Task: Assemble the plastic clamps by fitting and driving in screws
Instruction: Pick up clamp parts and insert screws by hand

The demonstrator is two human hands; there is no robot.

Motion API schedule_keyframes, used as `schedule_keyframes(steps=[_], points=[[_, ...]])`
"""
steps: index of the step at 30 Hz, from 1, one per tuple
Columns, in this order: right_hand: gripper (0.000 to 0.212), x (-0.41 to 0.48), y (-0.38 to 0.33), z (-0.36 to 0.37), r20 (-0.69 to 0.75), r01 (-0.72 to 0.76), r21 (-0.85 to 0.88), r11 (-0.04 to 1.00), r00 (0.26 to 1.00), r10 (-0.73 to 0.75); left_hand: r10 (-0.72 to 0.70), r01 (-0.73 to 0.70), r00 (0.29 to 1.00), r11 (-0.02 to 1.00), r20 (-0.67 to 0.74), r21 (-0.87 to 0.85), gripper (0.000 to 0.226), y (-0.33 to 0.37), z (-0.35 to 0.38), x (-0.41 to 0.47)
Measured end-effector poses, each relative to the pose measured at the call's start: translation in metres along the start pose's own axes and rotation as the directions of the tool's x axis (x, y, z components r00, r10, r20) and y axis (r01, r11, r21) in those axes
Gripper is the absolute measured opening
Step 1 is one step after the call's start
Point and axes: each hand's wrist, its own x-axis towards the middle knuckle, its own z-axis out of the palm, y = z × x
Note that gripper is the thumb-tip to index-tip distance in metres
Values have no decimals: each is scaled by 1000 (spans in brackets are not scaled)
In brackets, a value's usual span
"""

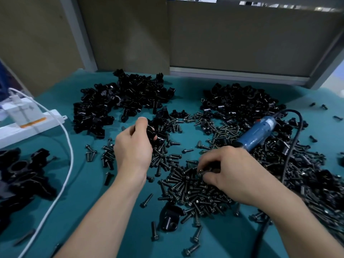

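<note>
1. Forearms [111, 207] come in from the bottom edge over the green table mat [89, 220], nearest the camera, with the hands set apart.
2. The left hand [133, 146] is raised a little off the mat, its fingers curled round a black clamp piece [151, 134].
3. The right hand [229, 174] rests low in the screw pile [189, 192]. Its thumb and fingertips appear to pinch a single screw [202, 172] at the pile's top.
4. Judged from this, the step in hand is fetching a screw to fit into the held part; driving has not begun.
5. The blue electric screwdriver [258, 133] lies untouched on its side just beyond the right hand, its cord trailing toward the near right.
6. The next move likely calls for lifting the screw free of its neighbours, bringing the hands together, and lining the shank up with the clamp's hole. Whether that hole faces the right hand cannot be told, as the fingers hide it.
7. Supply is within reach: one heap of clamp parts [121, 101] lies behind the left hand, and another heap [242, 101] lies behind the screwdriver.
8. A stray clamp body [170, 216] sits between the forearms, near the pile's front edge.
</note>
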Motion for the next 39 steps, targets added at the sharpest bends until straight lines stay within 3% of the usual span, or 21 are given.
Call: schedule_keyframes(steps=[6, 9, 15, 18, 21, 24, 27, 31, 35, 39], points=[[14, 2, 6, 4, -280, 55, 382, 922, 958, 59, 64, -65, 998, 992, 8, 107, 66, -2, 1, -2], [14, 0, 11, 6, -301, 76, 523, 849, 948, 100, 108, -111, 994, 982, 32, 155, 71, -4, 0, -2], [29, -3, 19, 6, -390, 119, 547, 829, 912, 127, 146, -165, 984, 963, 103, 214, 81, -4, 7, -12], [23, -4, 21, 6, -334, 112, 692, 713, 926, 178, 153, -179, 980, 960, 129, 217, 81, -4, 8, -16], [9, -7, 14, 6, -146, 58, 920, 387, 969, 201, 167, -197, 976, 952, 142, 235, 80, -5, 8, -20], [19, -9, 14, 8, -19, -24, 975, 220, 982, 190, 174, -210, 971, 949, 163, 236, 73, -6, 10, -24], [24, -7, 16, 7, 8, -35, 989, 146, 983, 182, 195, -243, 957, 942, 215, 229, 59, -8, 12, -28], [24, -7, 17, 4, 82, -85, 996, 23, 988, 132, 221, -293, 937, 918, 269, 268, 64, -9, 13, -30], [28, -8, 16, 5, 88, -90, 996, 22, 991, 96, 221, -298, 936, 912, 275, 281, 71, -10, 12, -29], [24, -8, 16, 5, 73, -71, 997, -21, 992, 104, 222, -294, 932, 927, 287, 235, 63, -11, 11, -27]])
